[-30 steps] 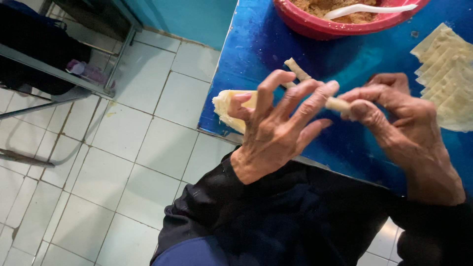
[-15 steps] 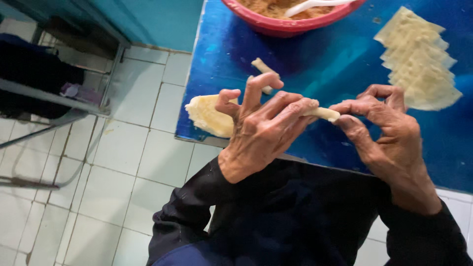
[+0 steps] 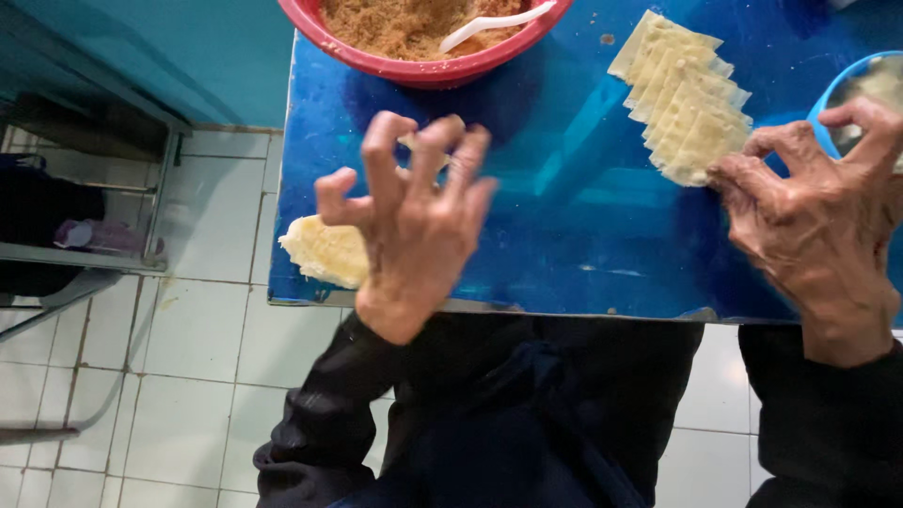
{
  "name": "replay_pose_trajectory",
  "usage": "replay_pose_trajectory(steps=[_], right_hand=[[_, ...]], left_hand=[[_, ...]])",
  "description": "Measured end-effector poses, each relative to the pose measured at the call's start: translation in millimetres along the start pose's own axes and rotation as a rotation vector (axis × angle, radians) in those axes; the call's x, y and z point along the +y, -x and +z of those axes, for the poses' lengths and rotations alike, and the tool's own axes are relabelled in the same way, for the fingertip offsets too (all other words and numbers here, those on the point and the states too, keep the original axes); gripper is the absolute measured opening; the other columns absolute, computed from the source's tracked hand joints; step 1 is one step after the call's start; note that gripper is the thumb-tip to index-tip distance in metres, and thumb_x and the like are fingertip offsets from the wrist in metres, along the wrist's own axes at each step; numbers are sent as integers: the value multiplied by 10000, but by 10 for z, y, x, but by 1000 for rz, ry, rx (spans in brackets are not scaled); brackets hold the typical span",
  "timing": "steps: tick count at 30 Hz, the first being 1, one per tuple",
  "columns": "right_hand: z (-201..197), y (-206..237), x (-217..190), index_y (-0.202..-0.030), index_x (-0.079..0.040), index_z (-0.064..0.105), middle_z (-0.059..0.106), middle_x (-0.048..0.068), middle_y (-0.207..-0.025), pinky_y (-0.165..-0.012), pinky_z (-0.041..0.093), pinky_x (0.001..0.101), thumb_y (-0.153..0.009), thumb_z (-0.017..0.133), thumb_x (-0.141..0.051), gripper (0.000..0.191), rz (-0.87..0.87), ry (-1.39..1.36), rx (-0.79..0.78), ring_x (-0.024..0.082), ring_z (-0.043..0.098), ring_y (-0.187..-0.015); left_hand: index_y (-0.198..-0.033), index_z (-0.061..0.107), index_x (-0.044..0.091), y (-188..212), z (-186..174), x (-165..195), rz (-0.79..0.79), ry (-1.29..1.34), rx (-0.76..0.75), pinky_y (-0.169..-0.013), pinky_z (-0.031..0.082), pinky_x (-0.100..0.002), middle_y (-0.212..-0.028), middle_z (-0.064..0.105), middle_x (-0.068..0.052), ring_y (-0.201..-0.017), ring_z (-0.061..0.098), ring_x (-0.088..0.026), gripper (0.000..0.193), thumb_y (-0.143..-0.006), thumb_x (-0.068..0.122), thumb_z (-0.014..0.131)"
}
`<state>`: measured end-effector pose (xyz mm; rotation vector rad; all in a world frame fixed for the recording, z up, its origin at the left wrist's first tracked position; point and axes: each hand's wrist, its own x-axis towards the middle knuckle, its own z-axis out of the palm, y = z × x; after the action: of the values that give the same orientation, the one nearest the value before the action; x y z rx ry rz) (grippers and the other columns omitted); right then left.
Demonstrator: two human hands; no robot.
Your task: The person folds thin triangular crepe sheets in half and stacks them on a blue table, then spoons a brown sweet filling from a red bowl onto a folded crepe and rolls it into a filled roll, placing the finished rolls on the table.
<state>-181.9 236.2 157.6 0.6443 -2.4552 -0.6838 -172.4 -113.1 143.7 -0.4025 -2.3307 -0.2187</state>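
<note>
Your right hand (image 3: 818, 207) pinches 1 wrapper (image 3: 691, 122) near the counter's (image 3: 564, 226) right edge, left hand (image 3: 414, 226) released over rolls (image 3: 324, 249); peel cleanly.

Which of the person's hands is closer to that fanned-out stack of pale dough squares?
The right hand: its fingertips are at the lower edge of the dough squares. The left hand hovers well to the left, near the table's front corner.

The left hand (image 3: 414, 221) hid most of a roll (image 3: 425, 134); the bowl (image 3: 423, 66) and tub (image 3: 861, 94) were cut off at the frame's edges.
</note>
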Motion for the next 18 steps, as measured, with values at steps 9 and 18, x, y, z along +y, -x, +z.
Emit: replay_pose_trajectory(steps=[9, 18], right_hand=[[-3, -75, 61, -1054, -221, 817, 759, -71, -1046, -1110, 321, 330, -957, 805, -293, 121, -28, 39, 53, 209, 545, -1243], [464, -57, 558, -1085, -168, 727, 747, -19, -1043, -1132, 427, 260, -1110, 642, -209, 98, 121, -319, -2, 128, 532, -1196]], left_hand=[[-1363, 672, 181, -195, 497, 839, 278, 275, -115, -1113, 205, -520, -1380, 558, 18, -1471, 347, -207, 548, -896, 433, 810], [-1380, 609, 135, -177, 827, 1020, 352, 271, -225, -1152, 206, -540, -1411, 541, -25, -1497, 328, -246, 600, -932, 502, 765]])
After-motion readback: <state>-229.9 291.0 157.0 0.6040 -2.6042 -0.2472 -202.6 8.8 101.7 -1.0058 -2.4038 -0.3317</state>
